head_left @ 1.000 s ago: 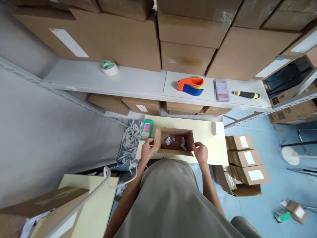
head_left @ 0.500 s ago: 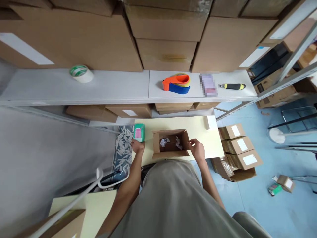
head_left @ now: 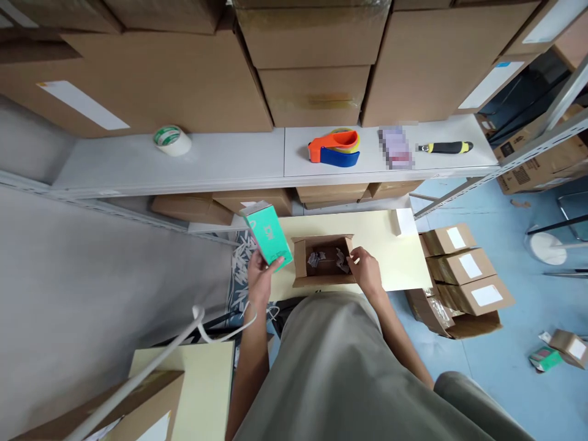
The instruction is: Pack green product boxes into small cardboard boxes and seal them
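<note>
My left hand (head_left: 260, 277) is closed around the lower end of a green box (head_left: 267, 236), holding it tilted above the left part of the table. An open cardboard box (head_left: 300, 260) rests on the pale yellow table (head_left: 390, 269) in front of me. Inside it lie two pieces of crumpled paper (head_left: 316, 258). The fingers of my right hand (head_left: 366, 271) are closed on the right wall of the cardboard box.
A shelf (head_left: 229, 160) behind the table carries a tape roll (head_left: 173, 141), an orange and blue tape dispenser (head_left: 334, 149) and a yellow-black knife (head_left: 445, 147). A white block (head_left: 404, 222) sits at the table's right. Labelled cartons (head_left: 468, 266) are stacked on the floor.
My left hand left the cardboard box's left side, took hold of the green box on the table and lifted it, turning it over. My right hand stayed at the cardboard box's right wall.
</note>
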Motion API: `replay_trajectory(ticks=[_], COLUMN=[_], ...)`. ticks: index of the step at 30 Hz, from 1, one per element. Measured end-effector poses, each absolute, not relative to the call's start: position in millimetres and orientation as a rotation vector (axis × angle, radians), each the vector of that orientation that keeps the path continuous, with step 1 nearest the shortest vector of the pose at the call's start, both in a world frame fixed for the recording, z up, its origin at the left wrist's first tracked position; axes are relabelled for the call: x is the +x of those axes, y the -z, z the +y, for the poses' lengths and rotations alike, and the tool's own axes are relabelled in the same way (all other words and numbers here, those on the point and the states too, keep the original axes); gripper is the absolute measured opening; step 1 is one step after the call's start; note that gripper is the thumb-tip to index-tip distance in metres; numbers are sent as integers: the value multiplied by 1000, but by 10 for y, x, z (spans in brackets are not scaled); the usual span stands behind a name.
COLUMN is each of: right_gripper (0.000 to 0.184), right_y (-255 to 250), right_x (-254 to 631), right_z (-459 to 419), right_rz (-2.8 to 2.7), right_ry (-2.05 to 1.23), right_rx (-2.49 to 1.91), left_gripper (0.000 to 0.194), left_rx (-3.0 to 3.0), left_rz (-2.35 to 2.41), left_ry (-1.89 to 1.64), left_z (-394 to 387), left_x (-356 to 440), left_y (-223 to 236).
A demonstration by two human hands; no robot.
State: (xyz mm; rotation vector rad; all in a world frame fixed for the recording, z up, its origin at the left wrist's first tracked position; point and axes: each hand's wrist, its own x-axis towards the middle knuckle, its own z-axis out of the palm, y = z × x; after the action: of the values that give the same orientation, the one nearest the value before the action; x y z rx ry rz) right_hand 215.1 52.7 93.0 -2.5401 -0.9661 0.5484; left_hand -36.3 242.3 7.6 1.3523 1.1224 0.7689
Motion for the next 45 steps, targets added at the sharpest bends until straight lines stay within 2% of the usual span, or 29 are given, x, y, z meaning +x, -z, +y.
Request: replay_trajectory(ticks=[3, 6, 11, 15, 19, 22, 26, 31, 38, 43, 45], right_gripper=[26, 34, 47, 65, 88, 95, 87, 79, 66, 41, 38], right_y=[-882, -828, -702, -589, -507, -461, -417, -419, -425, -401, -380], right_x=[2015, 1933, 2046, 2236, 2314, 2297, 2266, 2312, 2310, 2223, 2228], right_z=[593, 590, 392, 220, 233, 351, 540, 717, 808, 816, 803], right_rz=[-1070, -1174, -1095, -1031, -1099, -1225, -1459, -1638, -1804, -1854, -1841], right_ry=[-625, -729, -662, -615, -606, -612, -631, -604, -559, -479, -470], right_rx=[-2447, -2403, -2469, -2400, -2258, -2177, -2167, -2471, -2691, -2698, -2675], left_gripper=[74, 73, 79, 77, 74, 76, 78, 83, 74, 72, 69], left_rx=[1298, 1310, 1369, 1556, 1890, 2088, 2181, 2251, 2434, 2494, 2495], left_rz=[876, 691, 750, 877, 812, 737, 760, 751, 788, 837, 837], left_ry=[-706, -570, -432, -413, -472, -420, -311, -232, 11, -38, -95], left_z=[2205, 2024, 1904, 1992, 2125, 2197, 2248, 2260, 2193, 2151, 2135], left_x=[-79, 285, 508, 298, 103, 53, 85, 257, 421, 431, 418], left_y=[-395, -493, -264, -101, -67, -31, 64, 181, 346, 397, 371])
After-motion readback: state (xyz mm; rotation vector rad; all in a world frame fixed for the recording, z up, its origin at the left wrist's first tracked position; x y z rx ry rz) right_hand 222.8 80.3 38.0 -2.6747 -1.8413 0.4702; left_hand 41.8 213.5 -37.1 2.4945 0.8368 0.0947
